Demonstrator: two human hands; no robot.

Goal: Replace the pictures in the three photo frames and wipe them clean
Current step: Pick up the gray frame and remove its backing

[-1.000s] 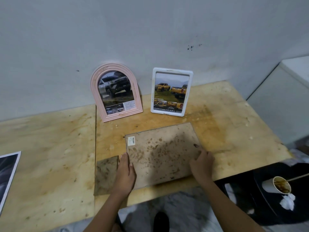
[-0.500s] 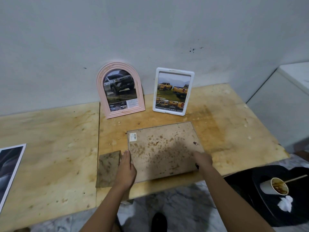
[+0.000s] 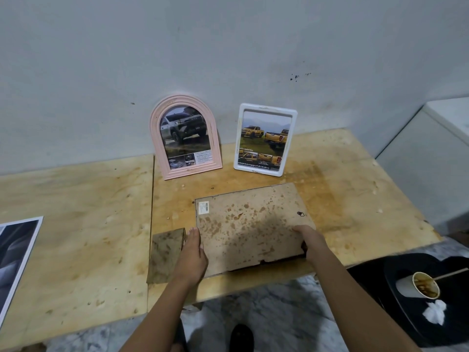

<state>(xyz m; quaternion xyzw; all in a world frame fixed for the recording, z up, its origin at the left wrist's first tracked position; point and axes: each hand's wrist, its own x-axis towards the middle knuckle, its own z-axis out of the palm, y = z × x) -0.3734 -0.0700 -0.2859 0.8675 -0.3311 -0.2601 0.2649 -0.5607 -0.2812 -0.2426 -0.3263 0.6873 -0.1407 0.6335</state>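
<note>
Nearest us, our left hand [image 3: 193, 250] lies flat-fingered, its grip apart, against the left edge of the face-down frame [image 3: 251, 229] on the worktop [image 3: 355, 199], while our right hand [image 3: 308, 240] has its grip clamped on the near right corner. We judge it best to lift evenly from that corner, left hand steadying; beyond, the pink arched frame [image 3: 185, 137] and white frame [image 3: 265, 139] lean on the wall [image 3: 228, 47]
</note>
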